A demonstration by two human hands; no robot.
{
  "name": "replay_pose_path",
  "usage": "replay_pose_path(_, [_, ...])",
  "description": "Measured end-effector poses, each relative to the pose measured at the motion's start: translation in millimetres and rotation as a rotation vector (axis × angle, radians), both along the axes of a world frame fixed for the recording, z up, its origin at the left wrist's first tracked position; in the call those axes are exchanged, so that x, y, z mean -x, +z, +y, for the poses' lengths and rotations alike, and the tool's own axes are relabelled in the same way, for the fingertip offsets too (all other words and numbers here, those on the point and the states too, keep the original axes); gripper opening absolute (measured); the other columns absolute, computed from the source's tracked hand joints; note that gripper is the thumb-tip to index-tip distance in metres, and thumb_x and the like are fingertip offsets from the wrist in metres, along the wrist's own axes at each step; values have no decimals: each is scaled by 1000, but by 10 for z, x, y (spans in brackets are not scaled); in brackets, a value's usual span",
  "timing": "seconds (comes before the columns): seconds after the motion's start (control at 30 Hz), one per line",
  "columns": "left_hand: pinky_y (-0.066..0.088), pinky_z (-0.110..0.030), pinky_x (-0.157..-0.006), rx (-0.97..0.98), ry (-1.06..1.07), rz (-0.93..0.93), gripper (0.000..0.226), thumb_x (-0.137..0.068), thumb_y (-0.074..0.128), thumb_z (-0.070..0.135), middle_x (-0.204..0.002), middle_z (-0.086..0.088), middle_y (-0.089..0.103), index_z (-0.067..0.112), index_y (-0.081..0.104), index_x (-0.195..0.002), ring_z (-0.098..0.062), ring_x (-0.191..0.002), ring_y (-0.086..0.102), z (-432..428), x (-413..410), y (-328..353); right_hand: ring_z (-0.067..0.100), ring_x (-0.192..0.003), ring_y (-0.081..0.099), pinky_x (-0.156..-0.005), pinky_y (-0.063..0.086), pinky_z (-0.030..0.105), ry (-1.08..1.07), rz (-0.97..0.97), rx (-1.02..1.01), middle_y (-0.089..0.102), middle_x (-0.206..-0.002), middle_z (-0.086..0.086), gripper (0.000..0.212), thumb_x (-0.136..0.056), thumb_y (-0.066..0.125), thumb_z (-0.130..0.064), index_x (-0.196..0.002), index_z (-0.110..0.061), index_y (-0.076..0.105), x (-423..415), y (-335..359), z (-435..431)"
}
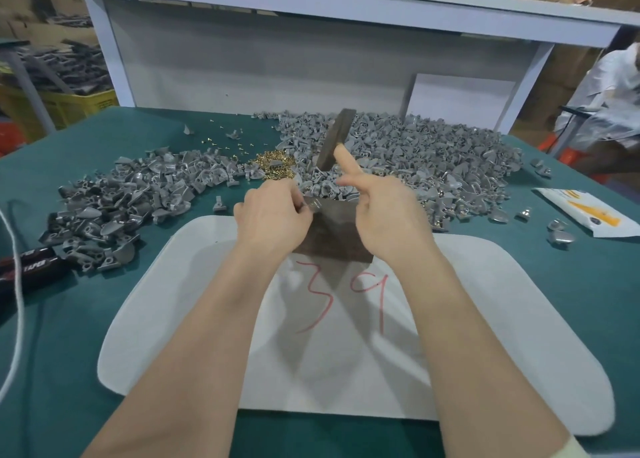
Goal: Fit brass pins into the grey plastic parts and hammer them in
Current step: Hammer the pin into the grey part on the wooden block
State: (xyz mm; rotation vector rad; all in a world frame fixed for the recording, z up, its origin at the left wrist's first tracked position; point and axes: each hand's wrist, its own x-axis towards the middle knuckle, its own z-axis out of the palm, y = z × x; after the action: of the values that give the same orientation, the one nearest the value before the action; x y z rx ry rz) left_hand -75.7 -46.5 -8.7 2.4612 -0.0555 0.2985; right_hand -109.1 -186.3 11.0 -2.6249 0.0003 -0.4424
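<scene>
- Left hand [273,215]: fingers pinch a grey part [313,204] on the far-left corner of the block [332,241]. The part's axis is too blurred to tell.
- Right hand [388,218]: fingers clenched round the dark bar [337,138], index finger straight along it.
- Bar's long axis rises toward the far edge of the counter [52,353], top leaning right.
- Block sits on the white mat [485,319].
- Brass pins [273,166] heaped just beyond the left hand, with piles of loose grey parts [415,152] on either side.
</scene>
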Motion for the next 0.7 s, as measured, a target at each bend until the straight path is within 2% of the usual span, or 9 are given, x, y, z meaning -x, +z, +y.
replay_pose_path(0.1, [38,-38,-94,-19,-82,28,14,-89,60,28,-97,6,67,29,55,-76,-22,-105,57,-26,16,20,27,-100,59,-87,48,37,-42,-1,-17,57,-114,6,29,-90,50,-21,-109,-38,65,-49,-61,23])
replay_pose_path(0.23, [35,-36,-88,-34,-119,17,9,-89,61,30,-97,7,65,29,58,-80,-21,-105,57,-49,32,26,27,-96,57,-75,40,33,-56,-5,6,42,-98,0,11,-89,60,-37,-97,-38,67,-86,-77,77])
replay_pose_path(0.47, [29,-32,-83,-15,-101,12,15,-87,63,31,-90,9,60,29,54,-75,-22,-105,57,-64,33,15,30,-93,58,-71,36,30,-40,13,77,42,-97,3,14,-89,61,-35,-100,-34,68,-119,-90,130])
replay_pose_path(0.57, [31,-33,-84,-24,-103,8,19,-87,63,30,-87,9,58,29,52,-72,-23,-103,57,-71,28,12,28,-91,58,-71,37,30,-31,-11,60,47,-99,4,14,-88,62,-32,-100,-33,68,-129,-89,98])
replay_pose_path(0.7, [35,-35,-87,-18,-116,2,17,-87,63,30,-86,7,56,28,52,-75,-24,-102,56,-74,39,15,27,-92,57,-71,35,30,-28,4,97,41,-96,0,14,-88,62,-37,-101,-35,67,-137,-96,104])
